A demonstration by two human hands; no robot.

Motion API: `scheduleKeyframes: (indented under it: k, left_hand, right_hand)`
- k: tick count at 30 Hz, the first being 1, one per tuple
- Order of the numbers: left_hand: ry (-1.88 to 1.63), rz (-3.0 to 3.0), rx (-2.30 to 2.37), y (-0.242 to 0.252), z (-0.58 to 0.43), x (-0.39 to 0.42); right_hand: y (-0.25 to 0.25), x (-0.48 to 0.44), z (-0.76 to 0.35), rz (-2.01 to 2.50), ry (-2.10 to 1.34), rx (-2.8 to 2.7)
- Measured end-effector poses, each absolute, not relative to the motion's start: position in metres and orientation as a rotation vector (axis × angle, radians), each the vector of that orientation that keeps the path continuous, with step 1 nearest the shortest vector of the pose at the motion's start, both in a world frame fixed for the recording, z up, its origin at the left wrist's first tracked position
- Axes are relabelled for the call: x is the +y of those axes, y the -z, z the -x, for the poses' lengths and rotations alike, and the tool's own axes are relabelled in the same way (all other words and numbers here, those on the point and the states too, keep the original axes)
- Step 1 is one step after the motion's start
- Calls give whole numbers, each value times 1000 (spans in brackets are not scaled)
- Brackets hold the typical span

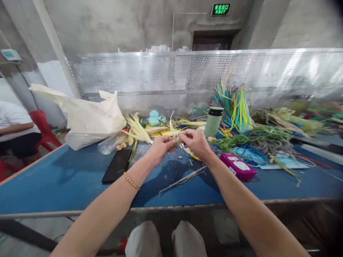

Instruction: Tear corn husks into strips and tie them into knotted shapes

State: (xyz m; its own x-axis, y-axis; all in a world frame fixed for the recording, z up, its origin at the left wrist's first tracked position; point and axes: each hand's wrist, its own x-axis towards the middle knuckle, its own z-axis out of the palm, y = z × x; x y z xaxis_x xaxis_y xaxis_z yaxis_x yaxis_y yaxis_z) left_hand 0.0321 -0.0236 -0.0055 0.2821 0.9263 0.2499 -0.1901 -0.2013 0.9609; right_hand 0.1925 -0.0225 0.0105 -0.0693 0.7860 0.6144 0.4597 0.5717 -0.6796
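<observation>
Over the middle of the blue table, both hands pinch a small pale corn husk strip [172,123], one end of which sticks up above the fingers. My left hand [160,147] is closed on its left side, thumb against fingertips. Close beside it, my right hand [197,144] is also closed and pinches the strip from the right. Fingers cover most of the piece, so its shape between them cannot be made out. Just behind the hands lie more pale husk leaves [137,129]. A thin dry stalk [182,179] rests on the table below them.
To the left are a black phone [117,166], a clear plastic bottle [108,143] and a white bag [93,116]. On the right stand a green tumbler [213,123] and colourful strips [238,110], with a magenta box [238,166] nearer. A person [16,125] sits far left.
</observation>
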Motion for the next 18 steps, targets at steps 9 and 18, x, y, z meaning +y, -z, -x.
scheduleKeyframes:
  k: [9, 18]
  left_hand:
    - [-1123, -1380, 676, 7, -31, -21]
    - [-1114, -1456, 632, 6, -29, -22]
  right_hand:
    - [-15, -20, -196, 992, -695, -1410]
    - [-15, -20, -198, 914, -717, -1449]
